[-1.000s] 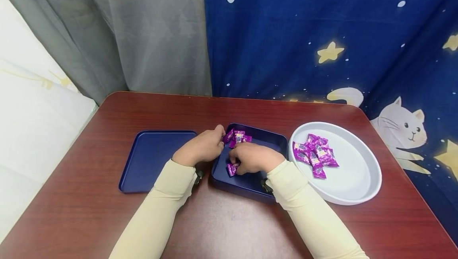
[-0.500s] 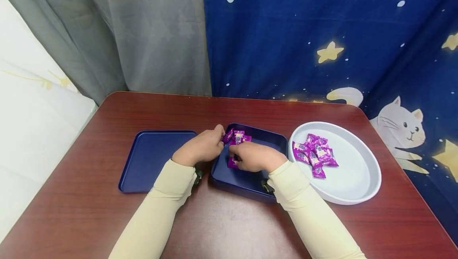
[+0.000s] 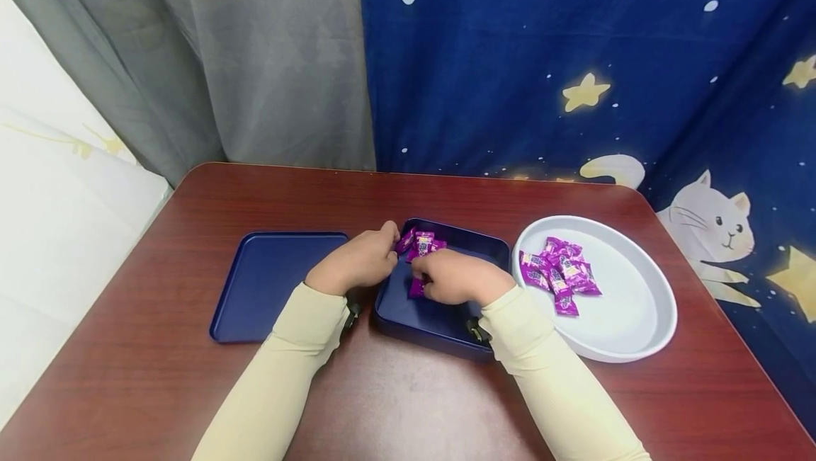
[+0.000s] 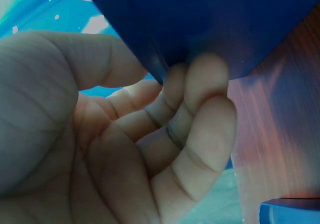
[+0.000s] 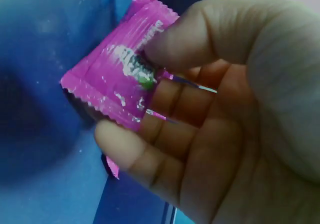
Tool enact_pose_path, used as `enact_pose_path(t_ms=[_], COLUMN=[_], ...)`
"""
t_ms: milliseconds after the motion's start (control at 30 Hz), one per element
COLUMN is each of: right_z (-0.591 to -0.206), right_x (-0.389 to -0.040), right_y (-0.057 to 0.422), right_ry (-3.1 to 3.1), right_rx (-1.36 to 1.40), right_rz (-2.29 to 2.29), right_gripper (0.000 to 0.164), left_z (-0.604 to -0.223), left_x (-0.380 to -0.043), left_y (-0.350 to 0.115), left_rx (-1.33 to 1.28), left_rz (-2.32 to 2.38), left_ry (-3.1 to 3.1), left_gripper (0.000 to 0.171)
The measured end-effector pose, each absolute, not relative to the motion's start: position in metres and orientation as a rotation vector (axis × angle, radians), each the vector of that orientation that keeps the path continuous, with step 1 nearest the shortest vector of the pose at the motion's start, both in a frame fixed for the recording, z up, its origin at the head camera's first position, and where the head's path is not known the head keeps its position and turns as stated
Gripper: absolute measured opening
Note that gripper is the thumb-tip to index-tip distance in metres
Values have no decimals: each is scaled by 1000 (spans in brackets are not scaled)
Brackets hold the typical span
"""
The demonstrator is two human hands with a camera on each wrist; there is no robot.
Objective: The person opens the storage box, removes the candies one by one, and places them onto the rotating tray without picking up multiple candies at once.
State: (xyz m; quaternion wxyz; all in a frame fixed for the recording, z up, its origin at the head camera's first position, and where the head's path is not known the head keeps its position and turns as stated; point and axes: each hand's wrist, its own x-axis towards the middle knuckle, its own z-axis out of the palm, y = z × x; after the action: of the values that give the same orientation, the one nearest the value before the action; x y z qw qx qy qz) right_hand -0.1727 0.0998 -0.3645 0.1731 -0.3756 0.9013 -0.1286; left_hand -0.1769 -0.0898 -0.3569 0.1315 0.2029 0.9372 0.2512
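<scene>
Work looks partway along: a small group of purple packets (image 3: 423, 243) lies in the far left corner of the navy box (image 3: 433, 318), loosely bunched, while a larger heap of matching packets (image 3: 564, 273) sits on the left side of the round white tray (image 3: 634, 291). One more packet (image 5: 112, 66) is in the fingers, low inside the box and not yet let go, so the sorting there seems unfinished. Hands: the right hand (image 3: 464, 277) reaches into the box, thumb over the packet's printed face, fingers curled behind, a close pinch; pink slivers show past the fingers, whether of other packets cannot be told. The left hand (image 3: 357, 260) grips the box at its left wall, thumb on one side of the edge, fingers bent on the other, apparently steadying it; no packet shows in it. A shallow navy tray (image 3: 268, 291) lies on the counter (image 3: 395, 404) left of the box, partly behind the left hand.
</scene>
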Motion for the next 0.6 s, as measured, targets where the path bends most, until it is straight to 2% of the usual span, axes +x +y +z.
enact_pose_path(t_ms=[267, 367, 533, 600], right_z=[-356, -355, -355, -354], right_x=[-172, -173, -173, -174], right_y=[103, 105, 109, 109], right_ry=[2589, 2613, 2653, 2667], right_rx=[-1038, -1086, -1167, -1188], right_rz=[-405, -444, -488, -497], right_gripper=[18, 8, 23, 20], left_z=[-356, -355, -355, -355], left_x=[-177, -177, -177, -176], left_y=[-89, -89, -89, -89], left_rx=[585, 574, 566, 566], left_rz=[724, 723, 716, 715], left_ry=[2715, 2710, 2713, 2718], left_gripper=[24, 24, 23, 23])
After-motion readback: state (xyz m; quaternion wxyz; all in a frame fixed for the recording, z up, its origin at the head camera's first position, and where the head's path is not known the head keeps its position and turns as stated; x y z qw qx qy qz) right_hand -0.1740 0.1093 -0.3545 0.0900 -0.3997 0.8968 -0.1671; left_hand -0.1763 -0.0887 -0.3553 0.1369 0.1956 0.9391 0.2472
